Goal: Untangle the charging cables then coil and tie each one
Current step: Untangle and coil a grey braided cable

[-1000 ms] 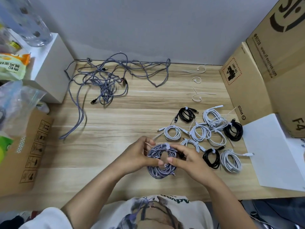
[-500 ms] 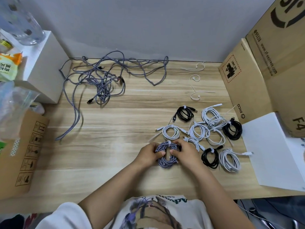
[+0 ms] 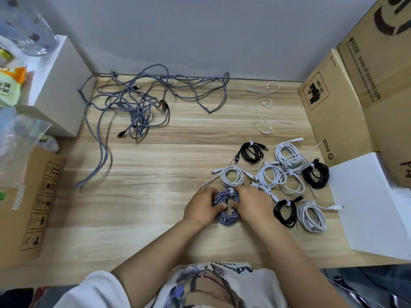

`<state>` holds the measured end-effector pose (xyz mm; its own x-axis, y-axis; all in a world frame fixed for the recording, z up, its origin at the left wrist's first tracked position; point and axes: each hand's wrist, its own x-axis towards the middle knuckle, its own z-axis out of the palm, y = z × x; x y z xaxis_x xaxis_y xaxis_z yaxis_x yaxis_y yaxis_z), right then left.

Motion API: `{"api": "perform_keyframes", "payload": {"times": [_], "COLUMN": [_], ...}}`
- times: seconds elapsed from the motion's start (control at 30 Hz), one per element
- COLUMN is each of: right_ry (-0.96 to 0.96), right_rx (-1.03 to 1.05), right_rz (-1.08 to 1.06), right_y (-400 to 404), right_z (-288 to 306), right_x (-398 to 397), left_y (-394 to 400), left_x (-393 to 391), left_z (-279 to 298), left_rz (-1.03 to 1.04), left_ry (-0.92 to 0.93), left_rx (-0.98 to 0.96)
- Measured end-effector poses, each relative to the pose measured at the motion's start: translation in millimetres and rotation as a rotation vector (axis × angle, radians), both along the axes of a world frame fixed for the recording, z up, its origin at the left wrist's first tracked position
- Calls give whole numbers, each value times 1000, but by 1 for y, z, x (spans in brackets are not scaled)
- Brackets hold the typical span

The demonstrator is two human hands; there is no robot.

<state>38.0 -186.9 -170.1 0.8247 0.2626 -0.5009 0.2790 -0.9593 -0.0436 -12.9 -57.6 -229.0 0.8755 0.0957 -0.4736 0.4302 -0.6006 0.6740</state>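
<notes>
Pressing a coiled braided cable (image 3: pixel 226 205) onto the surface (image 3: pixel 155 218), the left hand (image 3: pixel 201 207) and right hand (image 3: pixel 251 204) both grip its rim, a white tie (image 3: pixel 231 192) already around it. Beside it lie about 8 tied coils (image 3: pixel 287 172). One grey tangle (image 3: pixel 133 103) and 3 spare ties (image 3: pixel 266 105) remain at the back. Cardboard boxes (image 3: pixel 347 103) read "PICO" and "95338".

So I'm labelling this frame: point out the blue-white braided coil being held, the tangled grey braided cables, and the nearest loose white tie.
Blue-white braided coil (image 3: pixel 229 215): head view, lower loops.
Tangled grey braided cables (image 3: pixel 135 107): head view, knotted middle.
Loose white tie (image 3: pixel 265 129): head view, its loop.
</notes>
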Motion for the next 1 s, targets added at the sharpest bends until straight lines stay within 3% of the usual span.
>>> {"api": "perform_keyframes", "payload": {"times": [0.13, 0.33, 0.5, 0.6, 0.73, 0.83, 1.0], "right_ry": [-36, -84, 68, 121, 222, 374, 604], "right_rx": [-17, 314, 473, 520, 568, 648, 784], "right_rz": [23, -22, 46, 97, 160, 77, -131], "right_y": [8, 39, 97, 133, 175, 199, 214], "right_z": [17, 39, 25, 14, 4, 0, -7], "right_x": [1, 13, 30, 37, 46, 49, 44], "left_y": [13, 72, 149, 186, 218, 228, 229], "left_x": [0, -10, -12, -12, -12, -12, -9], "left_z": [8, 34, 41, 40, 38, 33, 33], "left_rz": [-9, 416, 662, 749, 839, 769, 730], "left_ry": [52, -99, -282, -320, 3, 174, -105], "left_rx": [-103, -220, -9, 225, 493, 401, 151]}}
